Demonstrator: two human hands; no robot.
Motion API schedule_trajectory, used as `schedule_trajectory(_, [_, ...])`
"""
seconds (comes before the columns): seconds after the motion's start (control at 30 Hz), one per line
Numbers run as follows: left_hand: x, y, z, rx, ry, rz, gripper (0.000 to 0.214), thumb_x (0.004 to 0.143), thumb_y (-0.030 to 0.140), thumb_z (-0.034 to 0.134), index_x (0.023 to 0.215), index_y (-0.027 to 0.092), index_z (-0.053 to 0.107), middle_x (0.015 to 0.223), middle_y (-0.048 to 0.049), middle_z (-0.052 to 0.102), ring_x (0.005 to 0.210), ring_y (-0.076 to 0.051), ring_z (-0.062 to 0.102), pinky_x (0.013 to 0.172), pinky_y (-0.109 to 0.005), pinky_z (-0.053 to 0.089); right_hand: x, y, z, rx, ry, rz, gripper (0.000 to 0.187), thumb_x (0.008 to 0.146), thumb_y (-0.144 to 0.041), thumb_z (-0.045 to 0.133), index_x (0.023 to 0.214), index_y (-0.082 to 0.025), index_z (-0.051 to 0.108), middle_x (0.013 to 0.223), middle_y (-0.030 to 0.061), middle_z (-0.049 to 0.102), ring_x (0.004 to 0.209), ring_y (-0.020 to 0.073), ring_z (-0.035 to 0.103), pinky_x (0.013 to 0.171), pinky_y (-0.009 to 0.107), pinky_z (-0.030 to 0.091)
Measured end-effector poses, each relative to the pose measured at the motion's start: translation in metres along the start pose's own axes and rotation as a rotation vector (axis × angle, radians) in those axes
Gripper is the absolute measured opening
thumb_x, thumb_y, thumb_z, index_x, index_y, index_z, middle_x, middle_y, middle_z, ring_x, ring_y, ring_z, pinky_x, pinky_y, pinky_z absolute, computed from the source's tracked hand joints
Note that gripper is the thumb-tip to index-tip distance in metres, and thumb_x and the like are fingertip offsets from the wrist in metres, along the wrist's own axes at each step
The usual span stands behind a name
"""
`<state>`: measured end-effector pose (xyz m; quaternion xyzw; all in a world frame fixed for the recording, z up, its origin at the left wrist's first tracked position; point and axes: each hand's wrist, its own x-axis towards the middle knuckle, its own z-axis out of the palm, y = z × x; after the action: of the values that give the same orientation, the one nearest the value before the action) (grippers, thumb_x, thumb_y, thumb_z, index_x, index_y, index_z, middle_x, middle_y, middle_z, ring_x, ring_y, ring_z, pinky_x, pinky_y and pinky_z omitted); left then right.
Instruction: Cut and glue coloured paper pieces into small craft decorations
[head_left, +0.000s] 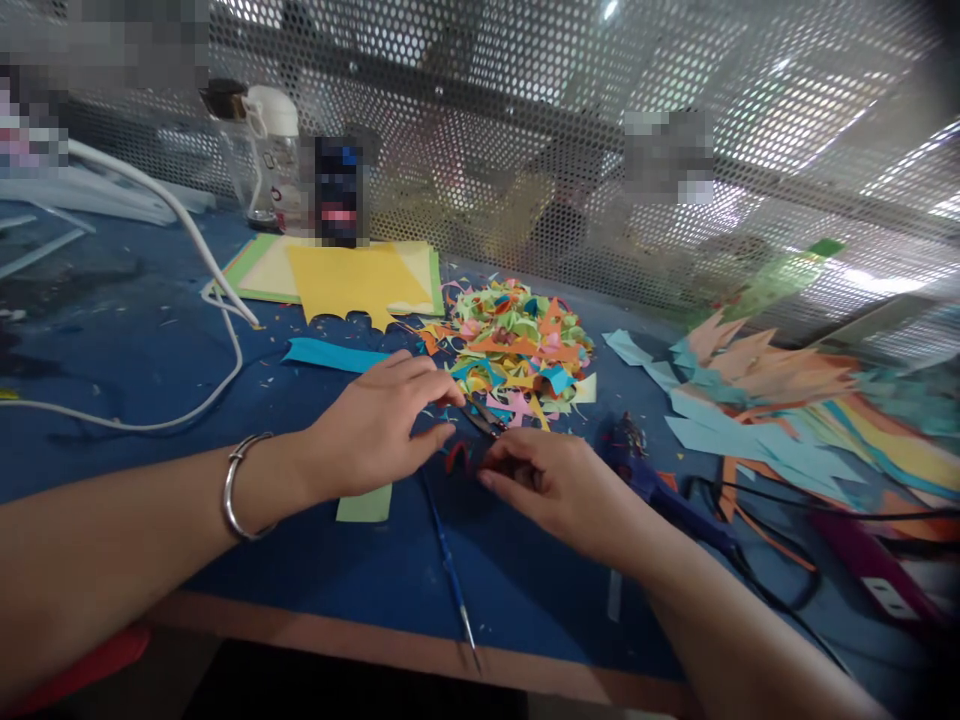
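Head view, mid-frame: the right hand (555, 480) curls its grip around scissors (481, 420), just below scraps (517, 340); the left hand's (375, 420) thumb and fingers stand apart. Trimming seems in hand, I'd say; a clean snip calls for steadiness.

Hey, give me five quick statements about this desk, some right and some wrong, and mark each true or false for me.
1. The right hand holds the scissors. True.
2. The bracelet is on the right wrist. False: it is on the left wrist.
3. The heap of colored scraps lies on the table beyond the hands. True.
4. The yellow sheet has a perfectly straight near edge. False: curved pieces are cut out of that edge.
5. The purple corded tool lies to the left of the left hand. False: it lies on the right, beside the right forearm.
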<state>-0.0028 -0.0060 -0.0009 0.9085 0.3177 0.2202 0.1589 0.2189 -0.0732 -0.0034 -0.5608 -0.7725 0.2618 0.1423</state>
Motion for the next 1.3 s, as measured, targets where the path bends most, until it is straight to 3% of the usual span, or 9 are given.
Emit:
schedule_trajectory(0.23, [-0.006,0.008,0.003,-0.054,-0.067,0.054,0.023,0.086,0.025,0.059,0.107,0.019,0.067,0.107,-0.0080,0.063,0.104,-0.025,0.052,0.097,-0.043,0.039,0.000,0.014,-0.010,-0.142,0.158,0.005,0.012,0.089,-0.030,0.059,0.088,-0.020,0.066,0.081,0.0024,0.064,0.066,0.0149,0.055,0.061,0.028,0.043])
schedule_trajectory(0.4, [-0.005,0.006,0.008,-0.018,-0.186,0.116,0.018,0.085,0.021,0.059,0.099,0.020,0.070,0.106,-0.0078,0.064,0.102,-0.026,0.053,0.090,-0.041,0.042,0.001,0.024,-0.010,-0.333,0.127,-0.002,0.006,0.088,-0.023,0.056,0.087,-0.020,0.062,0.087,0.0048,0.061,0.079,0.0196,0.057,0.072,0.033,0.044])
schedule_trajectory(0.53, [-0.004,0.000,0.012,-0.072,-0.191,0.122,0.017,0.087,0.013,0.053,0.092,0.018,0.068,0.098,-0.0068,0.065,0.095,-0.021,0.057,0.085,-0.034,0.044,0.000,0.025,-0.011,-0.373,0.113,-0.041,0.007,0.086,-0.020,0.053,0.080,-0.020,0.056,0.084,0.0048,0.058,0.078,0.0197,0.055,0.072,0.033,0.043])
schedule_trajectory(0.7, [-0.001,-0.004,0.015,-0.038,-0.182,0.131,0.015,0.085,0.013,0.055,0.089,0.019,0.069,0.099,-0.0068,0.065,0.094,-0.021,0.059,0.084,-0.035,0.045,-0.005,0.022,-0.018,-0.312,0.107,0.021,0.006,0.085,-0.023,0.051,0.079,-0.022,0.053,0.077,0.0009,0.058,0.065,0.0156,0.054,0.060,0.028,0.039])
schedule_trajectory(0.9, [0.001,0.000,0.005,-0.052,-0.056,0.166,0.015,0.087,0.013,0.052,0.090,0.018,0.066,0.096,-0.0061,0.067,0.094,-0.020,0.060,0.085,-0.035,0.046,-0.013,0.010,-0.026,-0.168,0.144,0.054,0.015,0.090,-0.031,0.049,0.080,-0.022,0.055,0.058,-0.0048,0.053,0.049,0.0115,0.048,0.049,0.025,0.036])
schedule_trajectory(1.1, [-0.001,-0.004,-0.009,-0.219,0.191,-0.007,0.007,0.087,0.016,0.054,0.090,0.018,0.060,0.088,-0.0027,0.067,0.076,-0.012,0.060,0.074,-0.026,0.048,-0.018,-0.002,-0.028,-0.136,0.141,0.009,0.017,0.094,-0.032,0.050,0.086,-0.021,0.060,0.065,-0.0020,0.061,0.054,0.0116,0.052,0.052,0.023,0.040])
schedule_trajectory(1.3, [0.003,-0.007,-0.003,-0.272,0.183,-0.023,0.005,0.086,0.017,0.055,0.087,0.017,0.060,0.084,-0.0012,0.067,0.071,-0.010,0.059,0.071,-0.025,0.047,-0.013,0.000,-0.030,-0.157,0.103,0.007,0.016,0.093,-0.030,0.050,0.084,-0.021,0.059,0.065,-0.0018,0.062,0.054,0.0114,0.054,0.052,0.023,0.040])
